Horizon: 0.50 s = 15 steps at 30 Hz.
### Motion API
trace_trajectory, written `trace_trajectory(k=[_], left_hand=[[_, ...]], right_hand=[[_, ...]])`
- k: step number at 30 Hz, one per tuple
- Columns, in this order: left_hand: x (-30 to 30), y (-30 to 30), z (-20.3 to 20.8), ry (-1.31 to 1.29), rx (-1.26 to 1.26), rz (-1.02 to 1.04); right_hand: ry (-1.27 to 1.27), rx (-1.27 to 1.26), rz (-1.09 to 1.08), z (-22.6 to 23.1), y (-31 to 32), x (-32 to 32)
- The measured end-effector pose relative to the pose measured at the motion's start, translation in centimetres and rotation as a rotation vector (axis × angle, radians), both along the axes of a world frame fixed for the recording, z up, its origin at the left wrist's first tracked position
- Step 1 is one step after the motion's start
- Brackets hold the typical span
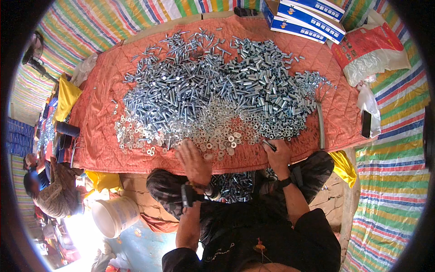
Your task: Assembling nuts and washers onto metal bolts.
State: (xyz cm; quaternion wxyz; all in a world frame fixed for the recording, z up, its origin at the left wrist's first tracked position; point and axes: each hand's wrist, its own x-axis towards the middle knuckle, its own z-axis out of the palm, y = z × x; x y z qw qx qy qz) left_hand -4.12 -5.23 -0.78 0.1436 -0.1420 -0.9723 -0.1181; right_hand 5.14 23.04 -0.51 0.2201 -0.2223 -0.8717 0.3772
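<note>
My left hand [195, 162] is at the near edge of the table, fingers stretched out and apart beside the flat washers [209, 146]. Between the fingertips of my right hand [278, 157] is a slim metal bolt [269, 144], partly covered by the fingers. Just beyond that hand lie many hex nuts [283, 129]. Farther back, a broad heap holds loose metal studs [174, 86] on the left and short metal sleeves [258, 68] on the right. Below the table edge, between my legs, sits a pile of dark metal bolts [233, 187].
A red quilted cloth [335, 120] covers the table. A metal hand fork [321, 122] lies right of the heap, and a phone [366, 124] at the right edge. Blue-white boxes [308, 22] and a red-white sack [371, 50] stand behind. A white bucket [115, 215] and another person [56, 190] are at left.
</note>
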Motion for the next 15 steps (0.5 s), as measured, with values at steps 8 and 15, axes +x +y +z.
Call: trace_trajectory(k=[8,15], left_hand=[[1.6,9.4,0.7,-0.233,0.088,-0.466],[-1.6,10.1,2.3,-0.157,-0.013,-0.295]], right_hand=[[-0.002,0.032,-0.014,0.2,0.0,0.0],[0.039,0.078,-0.022,-0.5,0.3,0.0]])
